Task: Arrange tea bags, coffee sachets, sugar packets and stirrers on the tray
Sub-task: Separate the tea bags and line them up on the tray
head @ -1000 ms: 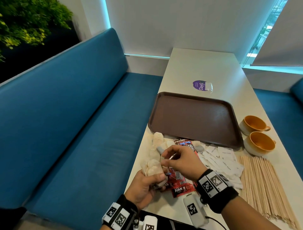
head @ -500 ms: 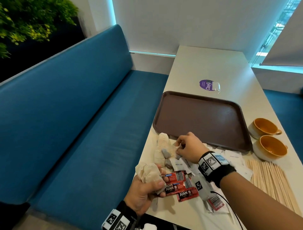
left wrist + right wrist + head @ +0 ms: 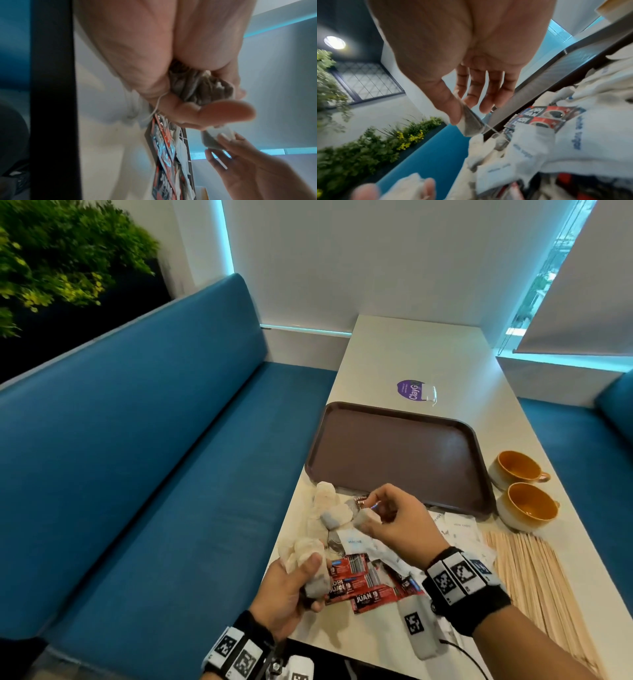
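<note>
The brown tray lies bare on the white table. My left hand grips a bunch of tea bags at the table's near left edge; they show crumpled in the fist in the left wrist view. My right hand pinches one tea bag between thumb and fingers just above the loose tea bags in front of the tray. Its string trails down. Red coffee sachets lie under my hands, white sugar packets to the right, wooden stirrers beyond them.
Two orange cups stand right of the tray. A purple sticker lies behind it. A blue bench runs along the table's left side, close to the edge where my left hand is.
My right hand reached forward to the loose tea bags by the tray's near edge, pinched one and lifted it. The left hand kept its bunch.
</note>
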Tool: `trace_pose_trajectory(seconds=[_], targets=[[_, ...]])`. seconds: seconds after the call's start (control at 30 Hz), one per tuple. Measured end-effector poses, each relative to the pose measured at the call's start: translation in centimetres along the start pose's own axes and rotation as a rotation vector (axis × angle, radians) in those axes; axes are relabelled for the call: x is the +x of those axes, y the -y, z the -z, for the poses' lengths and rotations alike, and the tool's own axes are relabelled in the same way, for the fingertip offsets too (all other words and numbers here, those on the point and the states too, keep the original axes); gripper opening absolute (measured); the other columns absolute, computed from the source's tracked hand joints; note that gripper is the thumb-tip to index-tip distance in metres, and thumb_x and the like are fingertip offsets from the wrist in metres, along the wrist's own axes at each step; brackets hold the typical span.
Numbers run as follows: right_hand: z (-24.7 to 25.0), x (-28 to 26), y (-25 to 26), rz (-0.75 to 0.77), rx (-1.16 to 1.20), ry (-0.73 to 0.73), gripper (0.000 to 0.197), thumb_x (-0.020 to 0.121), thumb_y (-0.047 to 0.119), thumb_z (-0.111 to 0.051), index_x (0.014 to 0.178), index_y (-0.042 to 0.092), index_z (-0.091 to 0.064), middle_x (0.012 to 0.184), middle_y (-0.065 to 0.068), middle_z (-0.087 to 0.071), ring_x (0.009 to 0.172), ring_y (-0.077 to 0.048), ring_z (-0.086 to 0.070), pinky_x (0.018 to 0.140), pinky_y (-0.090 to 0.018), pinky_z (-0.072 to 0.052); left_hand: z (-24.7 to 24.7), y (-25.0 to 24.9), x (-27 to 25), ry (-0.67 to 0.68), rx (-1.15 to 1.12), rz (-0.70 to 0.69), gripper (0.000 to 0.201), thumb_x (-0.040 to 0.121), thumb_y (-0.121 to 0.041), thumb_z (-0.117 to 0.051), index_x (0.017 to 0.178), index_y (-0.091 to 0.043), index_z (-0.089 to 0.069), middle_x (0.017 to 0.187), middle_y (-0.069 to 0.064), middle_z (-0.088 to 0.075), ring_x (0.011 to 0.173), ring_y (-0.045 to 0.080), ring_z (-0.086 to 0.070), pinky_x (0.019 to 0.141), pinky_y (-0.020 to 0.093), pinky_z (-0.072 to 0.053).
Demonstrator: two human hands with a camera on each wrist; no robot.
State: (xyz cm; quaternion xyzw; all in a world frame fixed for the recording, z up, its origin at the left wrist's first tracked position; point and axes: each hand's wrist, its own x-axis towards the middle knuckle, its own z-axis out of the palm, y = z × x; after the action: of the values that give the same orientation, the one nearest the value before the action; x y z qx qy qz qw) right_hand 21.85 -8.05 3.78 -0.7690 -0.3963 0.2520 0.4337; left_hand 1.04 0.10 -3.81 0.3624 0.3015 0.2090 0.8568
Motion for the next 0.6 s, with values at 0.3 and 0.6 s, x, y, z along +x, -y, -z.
trace_pose_trajectory(seconds=[0.3, 0.6], targets=[[-1.0, -5.2, 1.0, -0.106, 0.355, 0.295, 0.043, 0.071, -0.009, -0.085, 0.105, 0.011, -0.068, 0.079, -0.012, -0.072, 0.072, -0.019, -0.068, 0.07, -0.032, -0.059, -3.2, -0.3, -0.7, 0.054, 0.094, 0.095, 0.075, 0.082, -0.069, -0.056, 0.117, -0.004, -0.07, 0.086, 0.018, -0.069, 0.061, 0.023, -0.063, 0.044, 0.028, -0.049], [-0.2, -5.2, -1.3, -0.126, 0.157, 0.026, 0.025, 0.069, 0.024, -0.093, 0.084, 0.021, -0.073, 0.076, 0.001, -0.07, 0.062, -0.007, -0.059, 0.064, -0.025, -0.053, -4.8, 2.1, -0.2, 0.147, 0.091, 0.026, 0.05, 0.064, -0.007, -0.089, 0.111, -0.001, -0.072, 0.098, 0.025, -0.07, 0.079, 0.03, -0.066, 0.055, 0.032, -0.053]])
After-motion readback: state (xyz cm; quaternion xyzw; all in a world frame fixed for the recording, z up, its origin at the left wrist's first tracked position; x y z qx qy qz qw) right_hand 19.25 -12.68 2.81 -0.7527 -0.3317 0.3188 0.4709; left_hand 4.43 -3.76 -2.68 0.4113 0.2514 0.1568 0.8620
